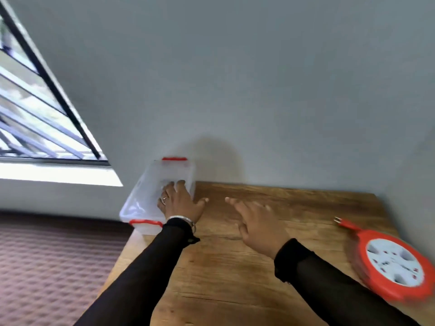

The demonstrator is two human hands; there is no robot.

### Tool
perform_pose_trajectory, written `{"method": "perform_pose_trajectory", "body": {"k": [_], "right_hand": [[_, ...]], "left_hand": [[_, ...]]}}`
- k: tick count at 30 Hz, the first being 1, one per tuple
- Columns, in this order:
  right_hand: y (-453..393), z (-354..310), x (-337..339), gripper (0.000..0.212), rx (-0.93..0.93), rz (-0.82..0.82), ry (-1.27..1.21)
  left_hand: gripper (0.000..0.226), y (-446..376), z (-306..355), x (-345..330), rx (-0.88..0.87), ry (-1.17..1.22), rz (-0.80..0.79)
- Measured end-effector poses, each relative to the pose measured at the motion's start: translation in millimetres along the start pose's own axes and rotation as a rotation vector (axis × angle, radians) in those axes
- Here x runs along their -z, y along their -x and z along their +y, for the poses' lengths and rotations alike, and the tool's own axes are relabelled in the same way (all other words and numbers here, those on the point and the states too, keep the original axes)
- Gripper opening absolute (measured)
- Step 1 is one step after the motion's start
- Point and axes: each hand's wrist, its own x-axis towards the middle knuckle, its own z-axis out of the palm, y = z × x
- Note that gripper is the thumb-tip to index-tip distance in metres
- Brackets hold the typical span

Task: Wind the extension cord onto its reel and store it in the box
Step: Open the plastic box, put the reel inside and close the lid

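A clear plastic box [146,196] with red latches and its lid on sits at the table's far left corner by the wall. My left hand [180,202] lies flat on the lid, fingers spread. My right hand [255,222] hovers open over the wooden table [235,274], to the right of the box and apart from it. The red cord reel [395,267], with a white socket face, lies at the right edge of the table. The cord looks wound on it, and the red plug [344,222] sticks out at its upper left.
A grey wall stands directly behind the table. At the upper left is a barred window with a bright sill. Patterned purple-brown floor shows beyond the table's left edge.
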Motion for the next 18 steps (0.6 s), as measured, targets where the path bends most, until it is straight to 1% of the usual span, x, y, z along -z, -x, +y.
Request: {"method": "perform_pose_trajectory", "body": {"k": [2,3,4,6,8,11,13,15,16,18], "right_hand": [[-18.2,-21.0,-11.3,0.061,0.040,-0.003,-0.004],[-23.8,-28.1,-15.7,0.062,0.055,-0.007,0.003],[-29.5,-35.9,-20.1,0.062,0.063,-0.015,0.004],[-36.4,-45.1,-28.0,0.061,0.058,-0.031,-0.003],[-36.1,-44.9,-31.3,0.059,0.030,-0.014,-0.043],[-30.7,-38.5,-29.2,0.056,-0.031,0.061,-0.163],[-24.1,-31.8,-22.1,0.055,-0.084,0.131,-0.214],[-13.6,-22.0,-17.8,0.056,-0.167,0.203,-0.191],[-5.8,-16.8,-16.5,0.060,-0.243,0.215,-0.170],[12.8,-4.5,-17.1,0.069,-0.464,0.150,-0.196]], "left_hand": [[0.106,-15.1,-24.4,7.6,0.073,-0.076,-0.081],[0.112,-20.1,-32.5,8.3,0.089,-0.124,-0.149],[0.113,-24.6,-40.5,8.7,0.082,-0.174,-0.214],[0.103,-28.3,-49.6,9.7,0.022,-0.229,-0.320],[0.097,-25.4,-54.1,11.2,-0.070,-0.239,-0.376],[0.095,-6.9,-64.8,15.9,-0.261,-0.255,-0.430],[0.091,12.6,-71.7,18.7,-0.433,-0.255,-0.429],[0.092,29.6,-74.9,21.8,-0.636,-0.263,-0.465],[0.094,36.1,-75.1,23.3,-0.746,-0.264,-0.499],[0.089,43.6,-72.9,28.1,-0.960,-0.223,-0.551]]}}
